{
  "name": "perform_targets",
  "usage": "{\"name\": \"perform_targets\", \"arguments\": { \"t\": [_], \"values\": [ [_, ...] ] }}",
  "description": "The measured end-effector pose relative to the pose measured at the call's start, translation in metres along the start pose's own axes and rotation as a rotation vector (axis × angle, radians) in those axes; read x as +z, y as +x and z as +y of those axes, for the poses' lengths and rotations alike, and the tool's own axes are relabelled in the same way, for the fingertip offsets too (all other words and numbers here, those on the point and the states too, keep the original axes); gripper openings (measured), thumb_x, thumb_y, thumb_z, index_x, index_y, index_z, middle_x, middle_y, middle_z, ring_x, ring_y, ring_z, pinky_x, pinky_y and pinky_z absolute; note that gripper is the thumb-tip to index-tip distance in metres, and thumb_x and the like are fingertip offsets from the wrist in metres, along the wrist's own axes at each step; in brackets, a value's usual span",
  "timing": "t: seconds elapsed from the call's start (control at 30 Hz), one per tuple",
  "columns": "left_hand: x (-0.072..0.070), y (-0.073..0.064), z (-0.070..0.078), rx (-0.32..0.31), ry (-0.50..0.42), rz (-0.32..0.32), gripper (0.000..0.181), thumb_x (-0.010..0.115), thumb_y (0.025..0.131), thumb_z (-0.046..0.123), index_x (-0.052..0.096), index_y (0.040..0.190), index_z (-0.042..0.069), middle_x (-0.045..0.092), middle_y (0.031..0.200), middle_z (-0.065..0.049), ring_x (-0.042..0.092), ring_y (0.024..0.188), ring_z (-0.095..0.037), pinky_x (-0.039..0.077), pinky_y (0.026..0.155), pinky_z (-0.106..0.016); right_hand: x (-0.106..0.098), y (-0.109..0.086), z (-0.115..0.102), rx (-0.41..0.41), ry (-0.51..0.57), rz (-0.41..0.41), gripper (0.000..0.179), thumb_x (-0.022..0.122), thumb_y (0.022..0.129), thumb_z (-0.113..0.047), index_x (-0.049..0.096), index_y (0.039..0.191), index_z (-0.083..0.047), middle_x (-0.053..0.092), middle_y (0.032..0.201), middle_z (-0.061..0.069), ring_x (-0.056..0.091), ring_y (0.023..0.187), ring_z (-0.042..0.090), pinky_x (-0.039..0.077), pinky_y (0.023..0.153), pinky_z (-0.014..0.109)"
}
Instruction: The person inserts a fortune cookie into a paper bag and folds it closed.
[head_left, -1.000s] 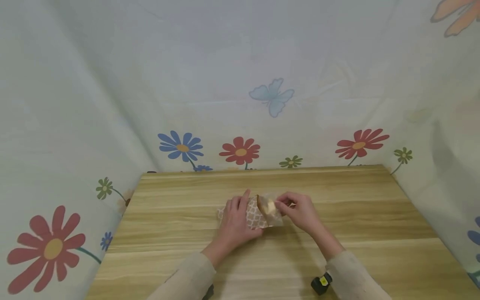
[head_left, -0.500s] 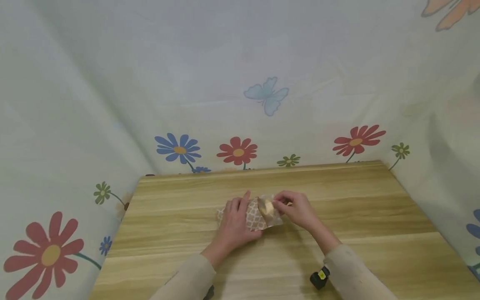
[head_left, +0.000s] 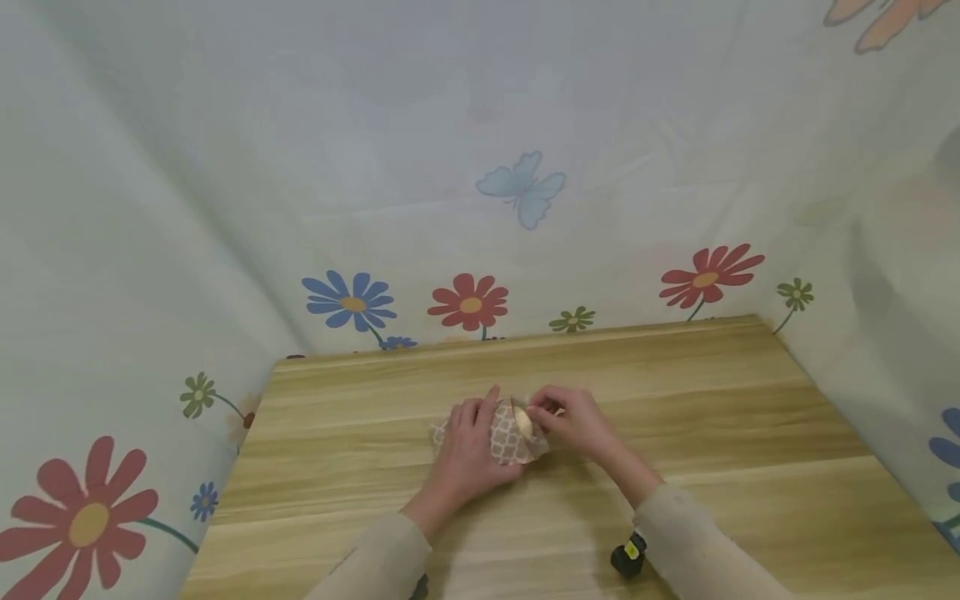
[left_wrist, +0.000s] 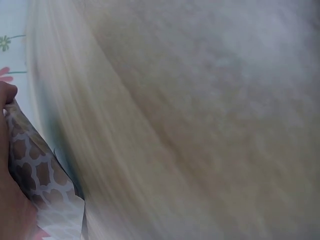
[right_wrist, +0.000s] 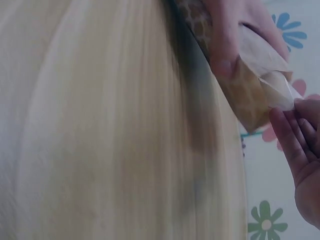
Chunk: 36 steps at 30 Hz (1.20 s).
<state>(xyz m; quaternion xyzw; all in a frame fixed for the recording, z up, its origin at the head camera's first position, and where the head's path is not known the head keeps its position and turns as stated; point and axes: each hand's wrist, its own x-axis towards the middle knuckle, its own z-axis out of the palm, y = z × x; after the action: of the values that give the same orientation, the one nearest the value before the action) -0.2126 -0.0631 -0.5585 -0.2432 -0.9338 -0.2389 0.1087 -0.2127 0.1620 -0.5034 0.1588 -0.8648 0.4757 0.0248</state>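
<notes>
A brown bag with a white lattice pattern (head_left: 510, 440) lies on its side on the wooden table. My left hand (head_left: 467, 446) holds it across the middle, fingers on the far side and thumb on the near side. At the bag's right end, a pale, shiny area (head_left: 523, 422) shows in the mouth; whether it is lining or contents I cannot tell. My right hand (head_left: 576, 421) pinches a whitish, translucent part (right_wrist: 280, 96) at this end between thumb and fingers. In the left wrist view, the bag (left_wrist: 42, 175) shows at the left edge beside part of the hand.
The wood-grain table (head_left: 360, 500) reaches back to a hanging cloth (head_left: 420, 225) printed with flowers and a butterfly. A small black device with a yellow label (head_left: 628, 557) is by the right sleeve (head_left: 697, 542).
My right hand has moved left towards my left hand, and the bag's translucent right end has crumpled and shortened. My left hand stays in place on the bag. The head view has shifted slightly.
</notes>
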Motion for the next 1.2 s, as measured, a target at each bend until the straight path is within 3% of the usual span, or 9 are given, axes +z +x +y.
{"name": "perform_targets", "arguments": {
  "t": [0.1, 0.23, 0.4, 0.53, 0.93, 1.2],
  "values": [
    [0.000, 0.000, 0.000, 0.005, 0.006, -0.009, 0.126, 0.091, 0.068, 0.056, 0.026, 0.169, 0.018, 0.052, 0.139, -0.014, 0.049, 0.124, -0.031, 0.048, 0.108, -0.050, 0.005, -0.001, -0.002, 0.006, 0.022, -0.025, 0.008, 0.072, 0.103, -0.012, 0.077, 0.102, -0.006, 0.076, 0.094, 0.003, 0.068, 0.083, 0.013, 0.059, 0.070, 0.026],
    [-0.002, 0.001, 0.001, 0.012, -0.006, 0.007, 0.124, 0.090, 0.069, 0.056, 0.027, 0.169, 0.018, 0.052, 0.139, -0.014, 0.049, 0.125, -0.031, 0.048, 0.108, -0.051, 0.002, -0.002, -0.003, 0.013, 0.024, 0.004, 0.008, 0.073, 0.102, -0.011, 0.077, 0.103, -0.005, 0.077, 0.094, 0.004, 0.069, 0.081, 0.012, 0.060, 0.069, 0.026],
    [-0.006, 0.003, 0.002, 0.037, -0.020, 0.050, 0.124, 0.092, 0.069, 0.055, 0.028, 0.168, 0.017, 0.051, 0.139, -0.013, 0.049, 0.125, -0.029, 0.049, 0.108, -0.051, -0.012, -0.003, -0.009, -0.026, -0.046, 0.068, 0.004, 0.075, 0.100, -0.008, 0.077, 0.101, -0.005, 0.075, 0.089, 0.001, 0.067, 0.076, 0.010, 0.060, 0.068, 0.027],
    [-0.007, 0.002, 0.001, 0.057, -0.029, 0.087, 0.124, 0.094, 0.068, 0.053, 0.030, 0.167, 0.016, 0.052, 0.137, -0.013, 0.050, 0.124, -0.029, 0.051, 0.106, -0.050, -0.014, 0.000, -0.013, -0.077, -0.099, 0.053, 0.004, 0.075, 0.100, -0.010, 0.078, 0.101, -0.007, 0.074, 0.089, -0.001, 0.066, 0.075, 0.009, 0.059, 0.069, 0.027],
    [-0.003, 0.000, 0.001, 0.037, -0.027, 0.065, 0.123, 0.092, 0.070, 0.056, 0.029, 0.168, 0.018, 0.051, 0.137, -0.011, 0.050, 0.124, -0.026, 0.051, 0.105, -0.047, 0.011, 0.004, -0.011, -0.038, -0.057, 0.016, 0.004, 0.076, 0.100, -0.013, 0.080, 0.100, -0.011, 0.078, 0.097, 0.002, 0.070, 0.082, 0.010, 0.060, 0.072, 0.025],
    [-0.005, 0.001, 0.003, 0.063, -0.038, 0.061, 0.122, 0.091, 0.071, 0.057, 0.028, 0.168, 0.018, 0.050, 0.137, -0.011, 0.049, 0.124, -0.026, 0.051, 0.105, -0.047, 0.006, -0.002, -0.015, -0.032, -0.081, 0.023, 0.008, 0.080, 0.098, -0.017, 0.080, 0.101, -0.010, 0.079, 0.095, -0.001, 0.070, 0.083, 0.008, 0.060, 0.073, 0.024]
  ]
}}
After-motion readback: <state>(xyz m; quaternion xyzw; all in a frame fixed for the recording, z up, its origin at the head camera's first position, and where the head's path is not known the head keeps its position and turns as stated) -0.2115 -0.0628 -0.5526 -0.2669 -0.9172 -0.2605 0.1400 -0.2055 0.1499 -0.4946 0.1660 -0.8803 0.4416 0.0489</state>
